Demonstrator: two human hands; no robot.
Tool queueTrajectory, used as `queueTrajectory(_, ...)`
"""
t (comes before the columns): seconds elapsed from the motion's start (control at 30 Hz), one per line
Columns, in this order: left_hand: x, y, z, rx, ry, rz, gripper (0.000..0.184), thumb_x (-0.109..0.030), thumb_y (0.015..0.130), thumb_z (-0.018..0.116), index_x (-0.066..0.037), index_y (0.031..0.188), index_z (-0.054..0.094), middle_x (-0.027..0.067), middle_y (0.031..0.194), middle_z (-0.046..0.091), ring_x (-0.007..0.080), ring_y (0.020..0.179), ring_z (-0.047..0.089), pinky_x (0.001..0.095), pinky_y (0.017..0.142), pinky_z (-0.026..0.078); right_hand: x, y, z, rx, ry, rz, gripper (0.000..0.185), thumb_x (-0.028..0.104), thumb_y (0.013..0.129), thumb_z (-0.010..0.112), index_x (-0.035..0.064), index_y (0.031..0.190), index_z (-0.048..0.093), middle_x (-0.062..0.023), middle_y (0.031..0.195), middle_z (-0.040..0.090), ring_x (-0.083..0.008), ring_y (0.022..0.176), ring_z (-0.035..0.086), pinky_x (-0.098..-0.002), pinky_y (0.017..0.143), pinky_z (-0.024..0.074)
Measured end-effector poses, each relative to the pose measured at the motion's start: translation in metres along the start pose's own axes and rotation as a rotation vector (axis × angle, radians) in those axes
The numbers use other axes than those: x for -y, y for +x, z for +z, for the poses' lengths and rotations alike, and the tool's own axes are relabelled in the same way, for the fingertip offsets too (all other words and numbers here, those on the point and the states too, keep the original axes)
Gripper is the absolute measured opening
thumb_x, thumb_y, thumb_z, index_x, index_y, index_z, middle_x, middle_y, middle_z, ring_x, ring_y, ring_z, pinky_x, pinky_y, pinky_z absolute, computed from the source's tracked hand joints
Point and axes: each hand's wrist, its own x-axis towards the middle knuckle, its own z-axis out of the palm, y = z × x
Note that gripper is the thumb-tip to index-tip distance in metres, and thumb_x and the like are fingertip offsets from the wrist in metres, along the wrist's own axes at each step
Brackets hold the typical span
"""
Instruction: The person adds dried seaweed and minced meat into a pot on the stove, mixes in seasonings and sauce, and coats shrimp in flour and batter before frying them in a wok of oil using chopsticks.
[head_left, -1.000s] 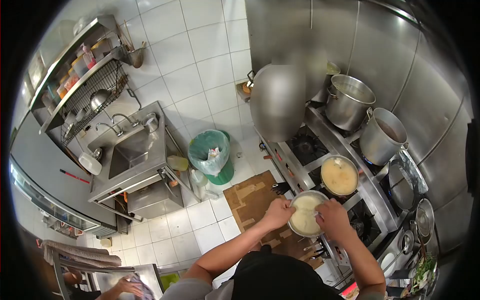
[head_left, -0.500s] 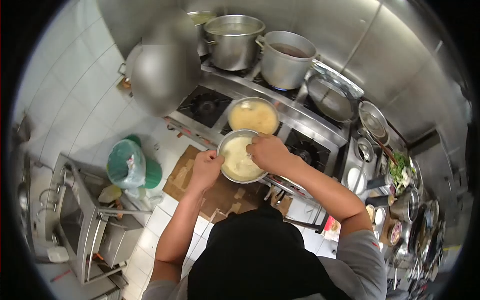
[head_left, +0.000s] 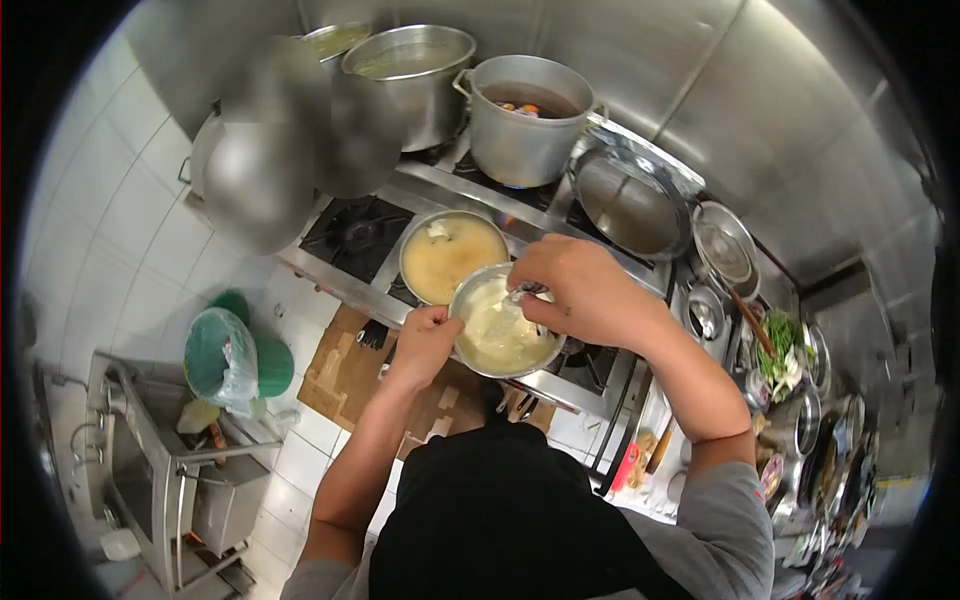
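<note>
My left hand (head_left: 425,347) pinches the left rim of a round metal bowl (head_left: 503,357) that holds a pale, creamy mixture. Over the bowl's upper right side, my right hand (head_left: 575,288) is closed on the metal handle of a utensil (head_left: 528,290); its lower end is in or just above the mixture. Behind the bowl, a pan of yellowish liquid (head_left: 453,255) sits on the stove, with a white lump near its upper edge. The bowl overlaps this pan's lower right edge in view.
A large pot of dark liquid (head_left: 525,140) and another tall pot (head_left: 420,100) stand on the rear burners. An empty-looking dark pan (head_left: 630,205) is to their right. Greens (head_left: 783,355) lie at the right, a green bin (head_left: 240,360) at the left.
The view has swung toward the stove and right-hand counter. My right hand has lifted somewhat above the bowl, and more of the utensil's handle shows. Orange pieces now show in the dark-liquid pot.
</note>
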Motion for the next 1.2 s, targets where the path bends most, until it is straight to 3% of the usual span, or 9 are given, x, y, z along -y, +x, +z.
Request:
queueTrajectory(0.23, -0.013, -0.024, -0.036, -0.15, -0.059, 0.014, 0.014, -0.008, 0.083, 0.056, -0.002, 0.072, 0.062, -0.0022, 0.066, 0.057, 0.0042, 0.058, 0.051, 0.0206, 0.054, 0.044, 0.007, 0.047, 0.024, 0.115, -0.03, -0.166, 0.019, 0.01, 0.071, 0.065, 0.0041, 0.088, 0.063, -0.0112, 0.08, 0.059, -0.0309, 0.084, 0.057, -0.0418, 0.075, 0.0455)
queueTrajectory(0.43, -0.004, -0.075, -0.127, -0.365, -0.07, 0.08, 0.019, -0.006, 0.082, 0.054, 0.0, 0.065, 0.059, -0.005, 0.057, 0.049, 0.0027, 0.051, 0.04, 0.0218, 0.046, 0.03, 0.054, 0.102, 0.107, 0.267, -0.144, -0.29, 0.021, 0.009, 0.069, 0.065, 0.0063, 0.09, 0.063, -0.0084, 0.089, 0.059, -0.0289, 0.093, 0.055, -0.0413, 0.084, 0.0431)
queueTrajectory(0.57, 0.013, -0.123, -0.209, -0.485, -0.073, 0.118, 0.02, -0.006, 0.082, 0.055, 0.0, 0.064, 0.059, -0.0048, 0.058, 0.05, 0.0029, 0.05, 0.04, 0.0234, 0.045, 0.029, 0.118, 0.162, 0.13, 0.217, 0.06, -0.463, 0.02, 0.007, 0.072, 0.064, 0.0061, 0.091, 0.062, -0.0091, 0.092, 0.058, -0.0281, 0.092, 0.054, -0.0388, 0.084, 0.0439)
queueTrajectory(0.67, 0.031, -0.16, -0.264, -0.614, -0.062, 0.074, 0.02, -0.006, 0.082, 0.055, -0.002, 0.063, 0.057, -0.0042, 0.058, 0.05, 0.0037, 0.051, 0.042, 0.023, 0.045, 0.032, 0.172, 0.209, 0.147, 0.162, 0.229, -0.482, 0.019, 0.006, 0.073, 0.063, 0.0049, 0.092, 0.06, -0.0098, 0.09, 0.057, -0.0295, 0.086, 0.056, -0.0365, 0.07, 0.0466)
queueTrajectory(0.83, 0.06, -0.221, -0.345, -0.854, -0.113, 0.081, 0.02, -0.006, 0.084, 0.056, -0.002, 0.065, 0.057, -0.0011, 0.06, 0.053, 0.006, 0.051, 0.045, 0.0229, 0.047, 0.038, 0.255, 0.274, 0.239, 0.039, 0.46, -0.612, 0.016, 0.01, 0.078, 0.062, 0.0046, 0.093, 0.059, -0.0132, 0.09, 0.059, -0.0339, 0.083, 0.057, -0.0373, 0.076, 0.047)
queueTrajectory(0.9, 0.073, -0.239, -0.373, -0.969, -0.119, 0.048, 0.019, -0.008, 0.084, 0.057, -0.001, 0.066, 0.059, -0.0007, 0.06, 0.053, 0.0062, 0.051, 0.045, 0.0229, 0.047, 0.038, 0.283, 0.298, 0.277, 0.467, 0.599, -0.561, 0.018, 0.011, 0.081, 0.063, 0.0044, 0.098, 0.06, -0.0108, 0.092, 0.062, -0.0256, 0.082, 0.061, -0.0323, 0.073, 0.0492)
queueTrajectory(1.0, 0.087, -0.266, -0.406, -1.12, -0.218, 0.043, 0.017, -0.008, 0.082, 0.057, -0.001, 0.067, 0.059, 0.0005, 0.06, 0.053, 0.0073, 0.051, 0.047, 0.0236, 0.046, 0.039, 0.313, 0.361, 0.332, 0.472, 0.922, -0.429, 0.019, 0.012, 0.085, 0.062, 0.003, 0.101, 0.061, -0.005, 0.09, 0.063, -0.0151, 0.082, 0.061, -0.0278, 0.071, 0.0499)
queueTrajectory(1.1, 0.093, -0.292, -0.433, -1.261, -0.224, 0.008, 0.024, -0.008, 0.081, 0.057, -0.003, 0.058, 0.053, 0.0037, 0.056, 0.053, 0.0092, 0.049, 0.049, 0.0257, 0.044, 0.04, 0.354, 0.461, 0.364, 0.484, 1.248, -0.504, 0.016, 0.014, 0.087, 0.062, 0.0027, 0.099, 0.061, -0.0012, 0.088, 0.062, -0.0089, 0.077, 0.057, -0.0253, 0.064, 0.0475)
queueTrajectory(1.2, 0.101, -0.308, -0.464, -1.38, -0.351, -0.04, 0.021, -0.009, 0.081, 0.056, -0.002, 0.062, 0.056, 0.0035, 0.058, 0.054, 0.0096, 0.05, 0.05, 0.0256, 0.046, 0.042, 0.424, 0.559, 0.333, 0.446, 1.193, -0.456, 0.015, 0.016, 0.089, 0.06, 0.0038, 0.098, 0.062, -0.0001, 0.083, 0.061, -0.0064, 0.066, 0.051, -0.0231, 0.057, 0.0417)
